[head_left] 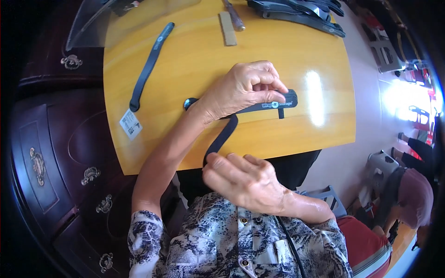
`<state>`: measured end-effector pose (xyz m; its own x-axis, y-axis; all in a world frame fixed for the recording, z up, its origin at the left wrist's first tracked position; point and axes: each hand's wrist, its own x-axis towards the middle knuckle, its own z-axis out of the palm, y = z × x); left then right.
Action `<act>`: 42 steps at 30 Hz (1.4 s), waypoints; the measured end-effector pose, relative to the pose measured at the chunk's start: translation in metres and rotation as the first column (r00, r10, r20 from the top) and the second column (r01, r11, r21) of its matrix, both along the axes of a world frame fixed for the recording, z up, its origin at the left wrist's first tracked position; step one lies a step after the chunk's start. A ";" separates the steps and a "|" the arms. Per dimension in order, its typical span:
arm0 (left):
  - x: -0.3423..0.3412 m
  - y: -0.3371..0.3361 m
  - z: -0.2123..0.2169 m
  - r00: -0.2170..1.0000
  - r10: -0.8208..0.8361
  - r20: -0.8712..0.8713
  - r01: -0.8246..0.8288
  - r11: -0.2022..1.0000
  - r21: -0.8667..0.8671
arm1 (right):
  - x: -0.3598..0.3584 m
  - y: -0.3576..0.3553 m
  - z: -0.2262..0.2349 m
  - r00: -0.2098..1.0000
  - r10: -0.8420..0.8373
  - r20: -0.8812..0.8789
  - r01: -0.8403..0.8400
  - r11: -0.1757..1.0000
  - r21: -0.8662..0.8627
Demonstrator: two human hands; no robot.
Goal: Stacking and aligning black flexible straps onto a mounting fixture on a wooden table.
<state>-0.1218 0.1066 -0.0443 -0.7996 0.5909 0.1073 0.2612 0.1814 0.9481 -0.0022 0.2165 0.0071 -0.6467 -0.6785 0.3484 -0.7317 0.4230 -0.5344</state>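
Note:
A black strap (255, 108) with pale lettering lies crosswise on the yellow table. My left hand (250, 88) reaches across it, thumb and forefinger pinched on its right end; a short black tab sticks out beneath that end. The strap's narrow tail (227, 132) bends down past the table's near edge. My right hand (243, 180) is closed on the tail's lower end, just in front of the table, and its knuckles hide the grip. Farther left, a second black strap (153, 65) lies flat with a white tag (130, 124) at its near end.
At the back of the table (185, 60) are a flat brown strip (227, 28), a screwdriver-like tool (235, 16) and a pile of black straps (301, 18). Clear plastic (92, 23) covers the far left corner. Dark drawers (55, 153) stand left; another person (412, 199) sits at right.

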 end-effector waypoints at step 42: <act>0.021 -0.027 0.040 0.879 -0.439 -0.187 0.305 0.819 -0.487 | 0.048 -0.085 0.026 0.514 0.769 0.380 -0.593 0.639 -0.490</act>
<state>-0.1006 0.0797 -0.0040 -0.4830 0.8744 -0.0464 0.6325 0.3851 0.6721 0.0461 0.1312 0.0329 -0.1463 -0.9214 0.3601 -0.2961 -0.3065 -0.9046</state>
